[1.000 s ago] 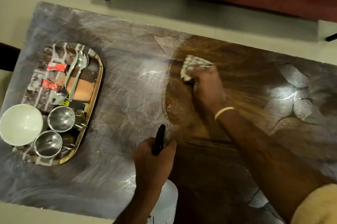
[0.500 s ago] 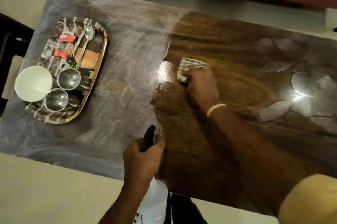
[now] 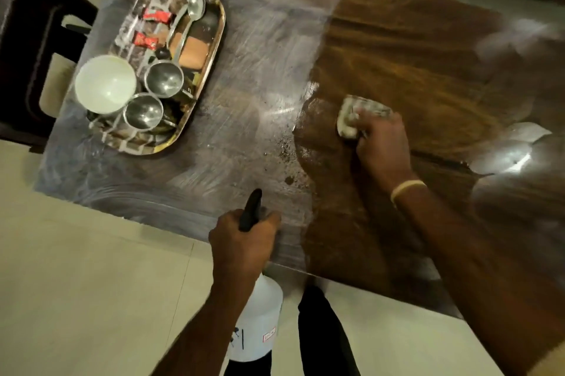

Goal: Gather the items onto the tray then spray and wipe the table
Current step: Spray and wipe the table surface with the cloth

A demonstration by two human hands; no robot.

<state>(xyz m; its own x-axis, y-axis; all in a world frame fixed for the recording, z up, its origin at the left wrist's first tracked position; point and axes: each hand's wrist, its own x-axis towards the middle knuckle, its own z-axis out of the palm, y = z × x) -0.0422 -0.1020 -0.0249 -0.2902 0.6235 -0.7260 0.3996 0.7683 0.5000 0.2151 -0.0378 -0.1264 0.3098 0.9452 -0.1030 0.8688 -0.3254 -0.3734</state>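
Your right hand [image 3: 382, 146] pressed a crumpled cloth [image 3: 351, 118] flat on the table [image 3: 260, 85], with the fingers closed down over it, so that the push went straight into the wood. It worked just at the border between the dark brown wiped part on the right and the grey hazy part on the left, which I judge was the next part to clean. Your left hand [image 3: 244, 241] held the spray bottle [image 3: 260, 314] at the near edge, fingers wrapped around its neck and the black nozzle [image 3: 252, 207] pointing to the far side over the hazy part; I think you kept it there to spray again without putting it down. I could not tell if a finger pulled the trigger.

The tray [image 3: 214, 48] stood at the far left of the table, well apart from both hands, probably to leave the rest of the top free for wiping. On it I counted one white bowl [image 3: 105, 83], two steel cups [image 3: 163, 79], two spoons [image 3: 189, 17] and two red sachets [image 3: 156, 16]. A small dark thing lay between them, too small to name. So the gathering looked finished, and about half of the table looked wiped
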